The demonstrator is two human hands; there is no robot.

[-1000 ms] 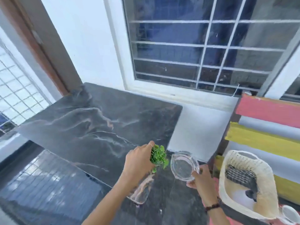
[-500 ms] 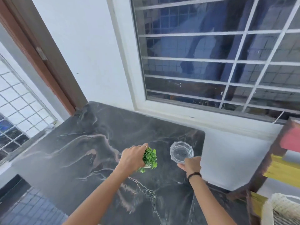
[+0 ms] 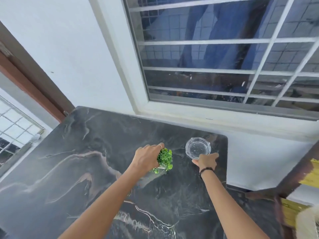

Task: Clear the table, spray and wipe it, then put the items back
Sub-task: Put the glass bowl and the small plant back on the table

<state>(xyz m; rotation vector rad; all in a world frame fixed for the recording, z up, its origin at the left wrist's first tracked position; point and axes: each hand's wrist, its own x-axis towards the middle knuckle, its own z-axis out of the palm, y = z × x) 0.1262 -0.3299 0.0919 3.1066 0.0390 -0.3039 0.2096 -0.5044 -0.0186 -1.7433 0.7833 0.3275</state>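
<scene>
A: Head view, nearest first: two bare forearms reach out over the dark marble table. The left hand has its fingers curled round a small green plant, which sits about mid-table, a little right of centre. Whether its base is down on the stone I can't tell; the hand hides it.

B: And the other hand?

A: The right hand, with a dark band at the wrist, pinches the near rim of a clear glass dish, which seems to sit on the table toward the far right corner. Thumb to one side, fingers at the rim.

B: How would you expect those two to handle?

A: The plant looks light, its leaves soft and springy, so I'd hold low at the base rather than squeeze the foliage. The dish is likely heavier, hard, smooth and breakable; a rim pinch could slip, so a hand round its side would be safer.

B: Room to move?

A: Plenty of bare stone to the left. The dish is near the table's right edge and rounded corner, so I'd nudge it inward, not outward. Beyond that stand the wall and the barred window.
</scene>
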